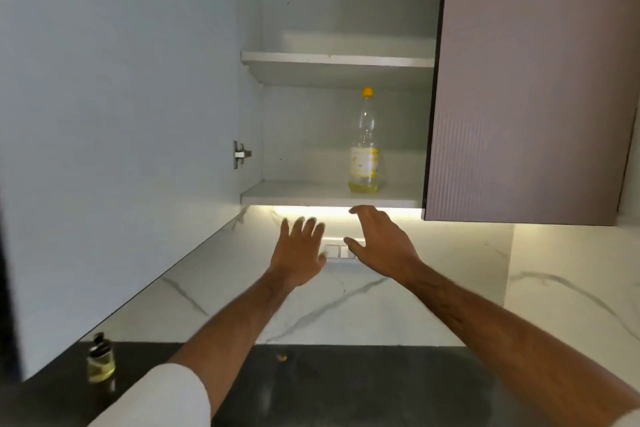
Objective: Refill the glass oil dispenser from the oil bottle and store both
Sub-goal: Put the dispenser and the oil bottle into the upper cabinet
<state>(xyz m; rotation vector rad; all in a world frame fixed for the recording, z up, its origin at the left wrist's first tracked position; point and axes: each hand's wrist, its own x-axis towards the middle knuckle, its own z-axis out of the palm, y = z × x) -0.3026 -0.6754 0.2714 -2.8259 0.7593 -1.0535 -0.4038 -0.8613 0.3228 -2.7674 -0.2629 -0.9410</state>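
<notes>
Standing at about 8 o'clock on the dark counter [346,385], the dispenser [100,362] is upright near the wall with yellow oil in its lower half; its top is too blurred to say whether it is capped. It is well apart from both hands, parked there, I judge, so that it waits within reach while the bottle is dealt with. Above it the cabinet door [121,114] is swung wide, leaving the shelves exposed. The left hand [300,253], near 6 o'clock of centre, is raised with fingers spread and holds nothing. Just right of it the right hand [379,246] is also raised, fingers straight and slightly apart with the thumb out, empty, its tips just below the lower shelf [294,196]. The bottle [364,149], at about 1 o'clock from that hand, stands upright on this shelf near its front edge, yellow cap on and only a little oil at the bottom. Both hands are apart from it.
</notes>
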